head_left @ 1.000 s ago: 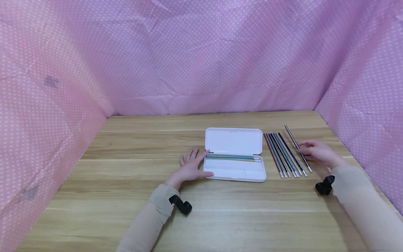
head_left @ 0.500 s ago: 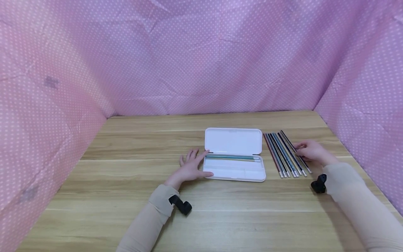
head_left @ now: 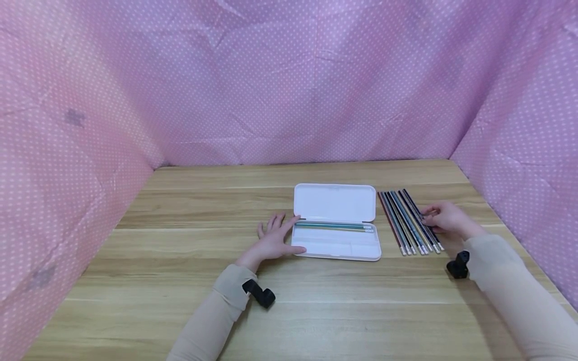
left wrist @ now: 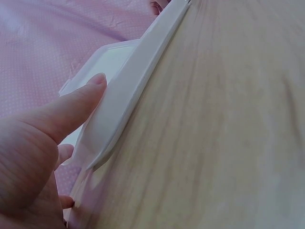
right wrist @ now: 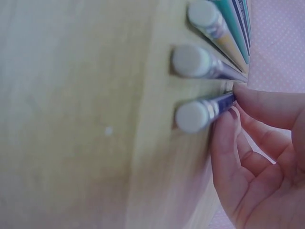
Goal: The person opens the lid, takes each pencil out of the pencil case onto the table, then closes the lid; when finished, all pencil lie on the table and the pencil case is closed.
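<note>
A white pencil case (head_left: 334, 202) lies with its lid raised on the table, and a few pencils (head_left: 334, 226) lie along the back of its tray. My left hand (head_left: 270, 244) is spread at the case's left end, thumb and forefinger touching it; the left wrist view shows the thumb (left wrist: 78, 107) on the white edge. To the right of the case is a row of several pencils (head_left: 399, 220) with white erasers toward me. My right hand (head_left: 449, 219) pinches the rightmost dark pencil (right wrist: 220, 106) between thumb and fingers, close beside the row.
The wood-grain table (head_left: 189, 200) is enclosed by pink dotted cloth (head_left: 289, 90) at the back and sides. Small black cameras (head_left: 262, 295) are strapped to both wrists.
My right hand has moved left with the dark pencil, bringing it from apart and angled to beside the others in the row. My left hand and the case have stayed put.
</note>
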The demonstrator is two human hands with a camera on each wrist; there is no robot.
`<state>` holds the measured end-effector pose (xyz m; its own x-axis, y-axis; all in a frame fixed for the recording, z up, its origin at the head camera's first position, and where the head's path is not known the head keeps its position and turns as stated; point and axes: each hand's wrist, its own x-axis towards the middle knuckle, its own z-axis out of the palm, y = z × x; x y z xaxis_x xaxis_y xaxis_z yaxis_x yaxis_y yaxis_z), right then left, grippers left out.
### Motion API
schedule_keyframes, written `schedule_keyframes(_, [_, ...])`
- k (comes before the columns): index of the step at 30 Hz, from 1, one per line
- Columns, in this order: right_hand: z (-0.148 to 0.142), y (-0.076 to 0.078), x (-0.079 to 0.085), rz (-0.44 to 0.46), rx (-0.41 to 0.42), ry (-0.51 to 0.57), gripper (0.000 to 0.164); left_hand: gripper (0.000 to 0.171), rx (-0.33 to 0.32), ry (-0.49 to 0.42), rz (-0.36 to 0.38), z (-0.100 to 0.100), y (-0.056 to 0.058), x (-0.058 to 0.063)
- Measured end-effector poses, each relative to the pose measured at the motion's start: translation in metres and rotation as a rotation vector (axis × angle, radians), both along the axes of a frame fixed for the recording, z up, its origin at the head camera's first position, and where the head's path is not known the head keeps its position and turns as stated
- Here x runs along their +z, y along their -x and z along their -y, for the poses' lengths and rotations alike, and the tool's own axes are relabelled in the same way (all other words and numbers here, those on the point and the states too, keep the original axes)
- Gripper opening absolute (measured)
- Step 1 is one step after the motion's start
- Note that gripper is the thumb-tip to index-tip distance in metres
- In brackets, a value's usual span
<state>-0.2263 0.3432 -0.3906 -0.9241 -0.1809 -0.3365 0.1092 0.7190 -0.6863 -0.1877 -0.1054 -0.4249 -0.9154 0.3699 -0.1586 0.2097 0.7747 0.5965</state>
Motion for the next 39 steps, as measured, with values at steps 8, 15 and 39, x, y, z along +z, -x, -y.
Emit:
schedule_keyframes(8, [-0.001, 0.001, -0.001, 0.010, -0.005, 0.009, 0.045, 0.088, -0.001, 0.000, -0.006, 0.000, 0.001, -0.001])
schedule_keyframes(15, [0.000, 0.000, 0.000, 0.018, -0.008, 0.017, 0.045, 0.087, 0.000, -0.001, -0.006, 0.000, 0.001, -0.001])
schedule_keyframes(39, [0.018, -0.004, 0.018, -0.065, 0.025, -0.032, 0.046, 0.087, 0.000, 0.009, -0.013, 0.000, 0.001, -0.003])
